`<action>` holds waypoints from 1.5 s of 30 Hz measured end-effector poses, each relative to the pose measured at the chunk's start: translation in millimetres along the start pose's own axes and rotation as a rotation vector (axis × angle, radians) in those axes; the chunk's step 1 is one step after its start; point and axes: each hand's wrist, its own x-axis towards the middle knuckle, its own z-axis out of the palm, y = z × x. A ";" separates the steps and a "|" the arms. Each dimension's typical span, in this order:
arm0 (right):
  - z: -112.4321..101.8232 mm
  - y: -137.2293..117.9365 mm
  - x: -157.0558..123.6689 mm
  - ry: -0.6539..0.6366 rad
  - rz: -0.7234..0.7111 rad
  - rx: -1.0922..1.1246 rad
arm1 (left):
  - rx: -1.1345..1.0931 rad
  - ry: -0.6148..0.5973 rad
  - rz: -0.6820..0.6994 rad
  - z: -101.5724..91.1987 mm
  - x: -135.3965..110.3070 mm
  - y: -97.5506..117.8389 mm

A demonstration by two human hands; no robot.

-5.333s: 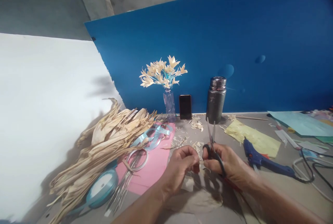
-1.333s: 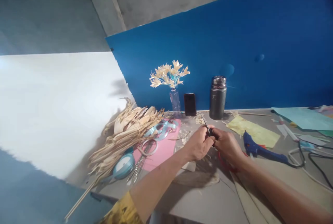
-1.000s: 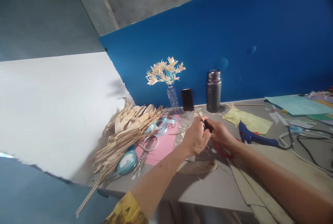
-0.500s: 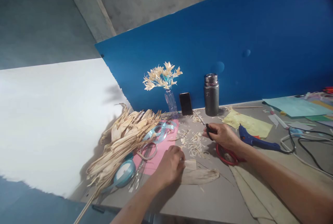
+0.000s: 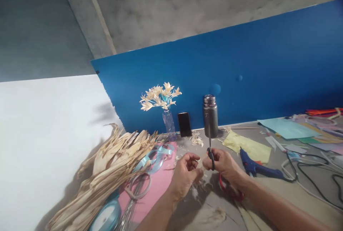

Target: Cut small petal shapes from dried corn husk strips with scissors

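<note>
My right hand (image 5: 224,163) holds scissors (image 5: 210,141) by their black handle loops, blades pointing up in front of the dark flask. Close beside it, my left hand (image 5: 185,175) has its fingers curled and thumb pressed in. A small pale piece of corn husk (image 5: 203,166), mostly hidden, shows between the two hands. Beneath them, husk scraps (image 5: 199,192) lie on the grey table, with a larger husk strip (image 5: 215,216) nearer me. Under my right wrist sits a red-handled tool (image 5: 223,183), partly covered.
Dried husks (image 5: 115,166) heap at left beside pink paper (image 5: 155,188), blue ribbon (image 5: 155,159) and a ribbon roll (image 5: 107,216). Behind stand a bottle of husk flowers (image 5: 168,122), a phone (image 5: 184,124) and a flask (image 5: 213,116). A blue glue gun (image 5: 257,168) with cords lies right.
My left hand has lifted from the table with a small husk piece and come up to my right hand. The scissors have turned upright. The view has tilted upward.
</note>
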 end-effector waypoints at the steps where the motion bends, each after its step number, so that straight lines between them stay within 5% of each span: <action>1: -0.5 -0.6 0.2 0.025 0.003 0.014 | -0.045 -0.032 -0.027 1.1 0.2 -2.3; 8: 4.9 -2.0 -3.0 0.006 0.060 0.117 | -0.349 -0.335 -0.141 -7.8 -6.3 -9.1; 15: -13.8 4.8 1.9 -0.037 0.039 0.024 | -0.408 -0.042 -0.026 -24.7 1.1 4.1; 20: -1.5 -8.3 -8.5 -0.340 0.052 -0.281 | -0.436 0.060 0.050 -31.4 2.3 10.5; 25: 13.6 -14.0 -18.4 -0.353 0.068 -0.453 | -0.408 0.072 0.051 -29.5 -0.2 9.5; 31: 13.4 -17.7 -19.7 -0.341 0.130 -0.467 | -0.284 0.046 0.059 -25.4 -1.9 14.4; 45: 13.4 -7.1 -14.1 -0.325 0.139 -0.443 | -0.375 0.027 0.057 -27.2 1.0 11.8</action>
